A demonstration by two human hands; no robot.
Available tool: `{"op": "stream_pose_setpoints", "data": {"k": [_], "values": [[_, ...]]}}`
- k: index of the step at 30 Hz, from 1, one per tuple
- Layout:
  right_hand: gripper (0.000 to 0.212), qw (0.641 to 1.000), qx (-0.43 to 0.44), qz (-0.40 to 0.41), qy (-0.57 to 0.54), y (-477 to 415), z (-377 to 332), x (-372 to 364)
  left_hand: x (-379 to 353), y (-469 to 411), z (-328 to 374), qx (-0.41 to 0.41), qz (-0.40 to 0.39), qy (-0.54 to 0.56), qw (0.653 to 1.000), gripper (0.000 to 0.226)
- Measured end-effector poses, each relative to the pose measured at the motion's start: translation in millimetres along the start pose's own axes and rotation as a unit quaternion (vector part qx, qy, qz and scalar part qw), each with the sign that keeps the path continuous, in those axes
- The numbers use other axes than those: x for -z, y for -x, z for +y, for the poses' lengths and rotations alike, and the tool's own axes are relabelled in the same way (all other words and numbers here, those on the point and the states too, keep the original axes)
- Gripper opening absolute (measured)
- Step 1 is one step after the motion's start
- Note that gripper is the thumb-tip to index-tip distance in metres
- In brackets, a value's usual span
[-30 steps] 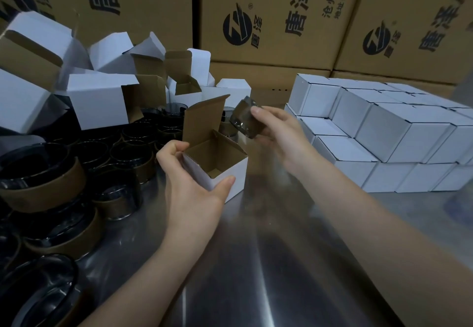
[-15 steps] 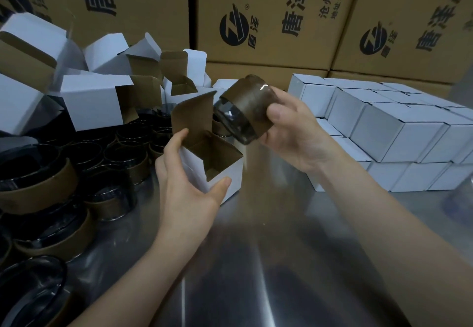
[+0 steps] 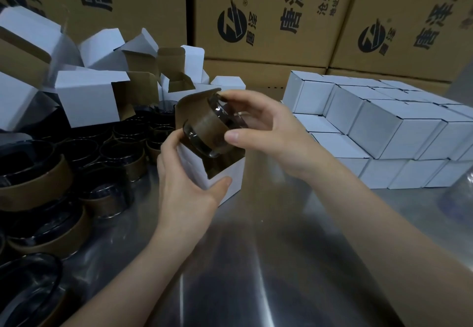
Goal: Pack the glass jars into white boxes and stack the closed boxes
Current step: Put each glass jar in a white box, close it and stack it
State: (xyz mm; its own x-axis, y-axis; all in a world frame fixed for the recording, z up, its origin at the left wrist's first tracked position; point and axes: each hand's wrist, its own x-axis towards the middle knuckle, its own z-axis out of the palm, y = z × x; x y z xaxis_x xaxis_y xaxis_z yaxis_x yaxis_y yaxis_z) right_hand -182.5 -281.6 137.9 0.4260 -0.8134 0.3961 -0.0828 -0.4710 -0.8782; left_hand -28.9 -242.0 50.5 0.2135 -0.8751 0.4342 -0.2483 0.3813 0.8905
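Stock: many closed boxes (image 3: 384,127) stacked far right, many jars (image 3: 120,152) unpacked left; one glass jar (image 3: 207,132), gripped by fingers of right hand (image 3: 279,134), tilted at mouth of open box (image 3: 236,173) that left hand (image 3: 184,188) holds.

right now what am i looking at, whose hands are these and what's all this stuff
No machine here: one camera worn on a person's head looks down at their two bare hands. The left hand grips an open white box on a shiny metal table. The right hand holds a glass jar in a brown sleeve, tilted at the box's opening. More sleeved jars stand on the left, empty open boxes are piled behind them, closed white boxes are stacked on the right. Brown cartons line the back.
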Motion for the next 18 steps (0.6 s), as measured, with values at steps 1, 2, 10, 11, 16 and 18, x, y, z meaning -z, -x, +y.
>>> {"op": "stream_pose_setpoints", "data": {"k": [1,2,10,11,16,18], "values": [[0.047,1.0,0.0,0.009,0.017,0.0,-0.1,0.4,0.5,0.4,1.5,0.002,-0.001,0.002,1.0,0.093],[0.049,0.999,-0.002,0.016,0.034,0.1,-0.3,0.7,0.9,0.8,2.7,0.004,-0.002,0.003,1.0,0.092],[0.058,0.987,-0.026,0.015,0.155,0.8,1.7,2.0,-0.5,0.5,0.3,-0.001,-0.002,-0.004,1.0,0.092],[0.059,0.985,-0.031,0.01,0.169,0.1,1.5,1.8,-0.7,0.2,-0.6,0.0,-0.003,-0.002,1.0,0.092],[0.063,0.969,-0.059,-0.023,0.239,-2.4,-2.0,1.3,-2.1,-0.3,-3.5,0.001,-0.009,0.015,1.0,0.093],[0.064,0.962,-0.07,-0.041,0.262,-4.0,-4.7,0.7,-2.5,0.6,-4.1,-0.003,-0.01,0.016,1.0,0.093]]}}
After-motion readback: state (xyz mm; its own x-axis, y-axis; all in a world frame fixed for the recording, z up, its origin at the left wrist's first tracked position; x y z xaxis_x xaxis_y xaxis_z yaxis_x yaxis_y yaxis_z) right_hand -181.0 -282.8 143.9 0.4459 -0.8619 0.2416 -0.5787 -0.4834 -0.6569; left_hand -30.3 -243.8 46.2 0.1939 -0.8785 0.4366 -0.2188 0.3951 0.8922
